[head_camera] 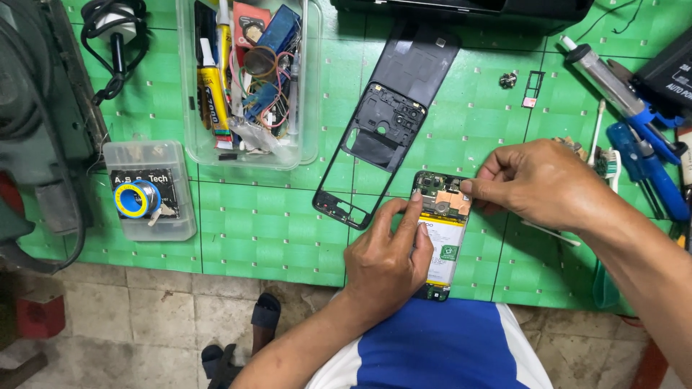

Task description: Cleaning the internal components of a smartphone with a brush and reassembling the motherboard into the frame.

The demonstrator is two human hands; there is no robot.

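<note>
Opened phone [440,234] lies back-up at near edge of green tabletop [274,230]. Left hand [386,259] presses down on battery side, pinning it. Right hand [537,184] pinches at copper-shielded board area. Best: steady hold, gentle lift. Detached frame [375,140] just beside.

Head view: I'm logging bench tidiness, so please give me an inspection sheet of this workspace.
Surface: green mat on the bench.
Job's things: opened phone, battery showing; black frame lies beside it.
Clutter: clear bin of glue tubes and parts; solder spool on a small box; blue tools at right.
Grippers: left hand steadies the phone; right hand pinches at its top edge.
Cables: black cord, coiled.
Surroundings: tiled floor.
</note>
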